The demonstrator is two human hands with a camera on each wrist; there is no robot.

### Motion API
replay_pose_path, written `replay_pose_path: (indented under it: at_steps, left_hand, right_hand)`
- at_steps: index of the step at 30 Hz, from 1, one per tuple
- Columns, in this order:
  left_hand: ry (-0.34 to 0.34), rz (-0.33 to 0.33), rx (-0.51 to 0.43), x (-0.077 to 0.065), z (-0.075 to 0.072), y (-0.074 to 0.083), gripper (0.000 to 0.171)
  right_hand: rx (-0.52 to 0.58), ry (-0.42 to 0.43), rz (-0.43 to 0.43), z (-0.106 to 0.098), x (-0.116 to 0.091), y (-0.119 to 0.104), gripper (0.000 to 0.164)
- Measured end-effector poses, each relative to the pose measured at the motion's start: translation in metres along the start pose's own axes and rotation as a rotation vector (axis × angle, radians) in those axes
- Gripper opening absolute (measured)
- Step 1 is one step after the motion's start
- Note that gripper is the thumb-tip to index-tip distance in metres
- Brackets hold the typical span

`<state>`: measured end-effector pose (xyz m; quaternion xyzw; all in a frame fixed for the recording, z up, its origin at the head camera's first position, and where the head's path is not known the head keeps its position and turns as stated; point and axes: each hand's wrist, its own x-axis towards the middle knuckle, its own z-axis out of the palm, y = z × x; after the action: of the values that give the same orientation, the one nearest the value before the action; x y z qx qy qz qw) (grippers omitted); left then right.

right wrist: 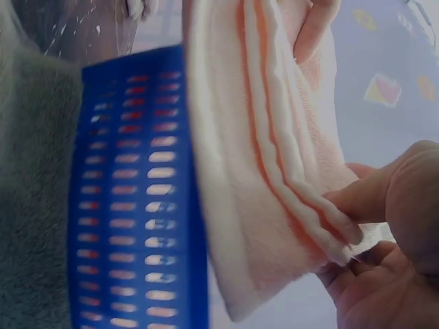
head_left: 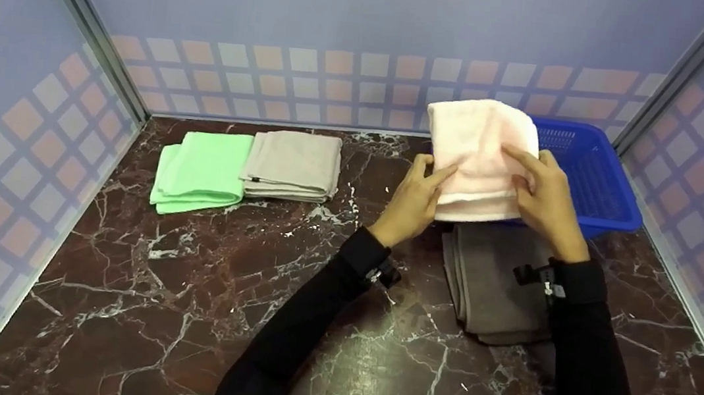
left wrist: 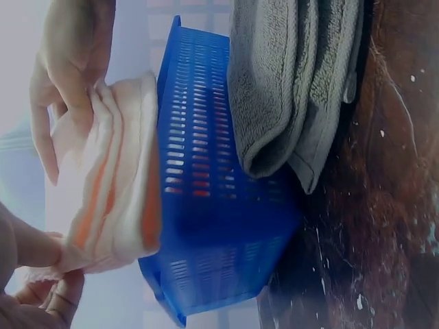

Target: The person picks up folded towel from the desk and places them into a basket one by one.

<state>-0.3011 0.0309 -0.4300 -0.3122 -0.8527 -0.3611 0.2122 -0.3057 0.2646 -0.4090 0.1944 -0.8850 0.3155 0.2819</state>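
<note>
A folded pale pink towel (head_left: 474, 142) is held up by both hands in front of the blue plastic basket (head_left: 626, 202). My left hand (head_left: 413, 201) grips its left edge, thumb on the near face. At the right edge, my right hand (head_left: 551, 197) pinches the cloth between thumb and fingers. The left wrist view shows the stacked folds of the pink towel (left wrist: 127, 164) side-on, above the basket rim. In the right wrist view, thumb and fingers of the right hand (right wrist: 405, 233) close on the towel's layered edge.
Under the right forearm lies a folded dark grey towel stack (head_left: 501, 287). Farther left sit a folded light grey towel stack (head_left: 296, 164) and a folded green towel (head_left: 209, 168), side by side on the marbled table (head_left: 213, 314). Panel walls (head_left: 346, 18) enclose the back and sides.
</note>
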Motion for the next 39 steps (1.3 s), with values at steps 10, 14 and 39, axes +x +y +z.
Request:
replay_pose_path:
  at_steps: [10, 14, 39]
  left_hand:
    - [-0.106, -0.057, 0.043, 0.01, 0.023, -0.005, 0.051]
    - [-0.153, -0.091, 0.0, 0.012, 0.032, -0.01, 0.053]
    - [-0.178, -0.036, 0.411, 0.012, 0.05, -0.024, 0.049]
  right_hand:
    - [0.066, 0.249, 0.03, 0.015, 0.0, 0.034, 0.036]
    - [0.044, 0.281, 0.071, 0.024, -0.004, 0.043, 0.028]
    - [-0.3, -0.096, 0.235, 0.028, -0.007, 0.046, 0.04]
